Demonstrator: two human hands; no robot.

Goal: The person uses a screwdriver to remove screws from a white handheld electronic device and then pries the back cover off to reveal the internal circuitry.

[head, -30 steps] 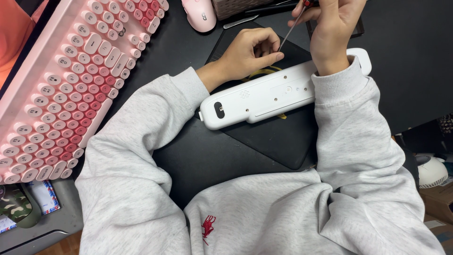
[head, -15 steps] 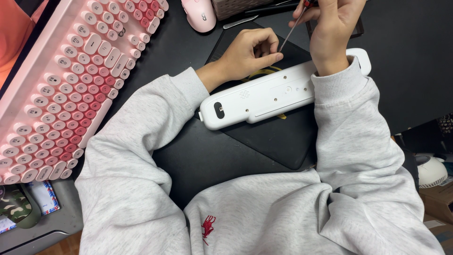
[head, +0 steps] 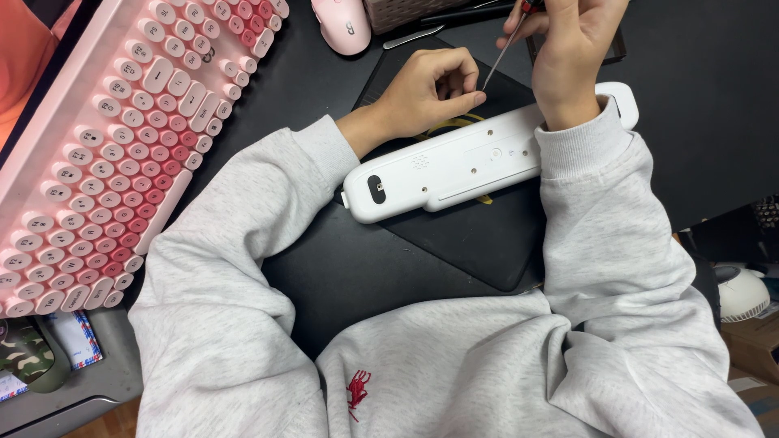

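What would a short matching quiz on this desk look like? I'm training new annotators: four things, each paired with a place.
Things:
1. screwdriver
2. white device
3. keyboard
4. mouse

Places:
A. far left of the desk
B. in the right hand
C. top edge, right of the keyboard
D. on the black mat

Pairs: 1-B, 2-D, 3-A, 4-C

Screwdriver handle cut off, tip hidden behind left hand
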